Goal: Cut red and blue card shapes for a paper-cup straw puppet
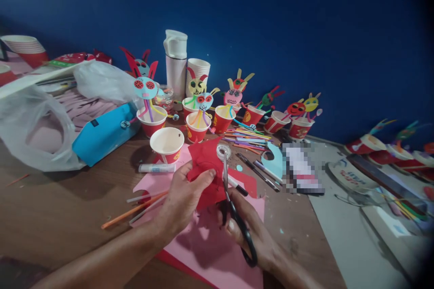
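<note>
We listed, item one: the left hand (183,198), clamped on a piece of red paper (205,167), which was held up over a pink paper sheet (217,253) on a wooden table (68,203). Item two: the right hand (252,235), its fingers closed in the black handles of a pair of scissors (233,210), blades against the red paper. Also listed: a roll of tape (224,151) at the blade tips; a glue stick (156,168) and a red-and-white paper cup (167,143) beyond the left hand; orange straws (135,207) beside it; paper-faced cup figures (203,119); loose coloured sticks (246,137); a plastic bag (37,122).
</note>
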Demonstrator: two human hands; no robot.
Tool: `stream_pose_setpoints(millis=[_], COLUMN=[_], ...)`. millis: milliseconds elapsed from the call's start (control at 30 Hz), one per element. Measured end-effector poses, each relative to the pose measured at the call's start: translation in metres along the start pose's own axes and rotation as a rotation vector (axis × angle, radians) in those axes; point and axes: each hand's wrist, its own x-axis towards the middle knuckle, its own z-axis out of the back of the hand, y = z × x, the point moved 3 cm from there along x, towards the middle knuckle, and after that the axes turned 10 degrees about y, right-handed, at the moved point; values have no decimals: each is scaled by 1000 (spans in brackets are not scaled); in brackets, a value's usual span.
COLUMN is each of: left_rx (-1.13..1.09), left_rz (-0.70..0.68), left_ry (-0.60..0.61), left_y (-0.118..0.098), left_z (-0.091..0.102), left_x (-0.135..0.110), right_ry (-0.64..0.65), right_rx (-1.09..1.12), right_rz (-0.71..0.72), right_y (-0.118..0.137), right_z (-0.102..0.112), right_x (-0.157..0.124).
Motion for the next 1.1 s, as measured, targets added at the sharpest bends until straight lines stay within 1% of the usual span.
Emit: stream_pose_setpoints(millis=[233, 500, 767, 933, 1100], left_rx=[43, 52, 40, 49, 49], left_rz=[20, 37, 1, 34, 40], left_ry=[-11, -11, -2, -32, -27], left_y=[1, -1, 0, -4, -4], left_z=[-2, -2, -2, -3, -3], left_x=[-2, -2, 1, 0, 0], right_ry=[32, 34, 28, 7, 4], right_rx=[32, 36, 107, 110, 142], right_rz=[18, 11, 9, 12, -3], right_y=[14, 10, 19, 17, 15], right_z=[-2, -1, -1, -1, -2], right_x=[6, 5, 7, 8, 7])
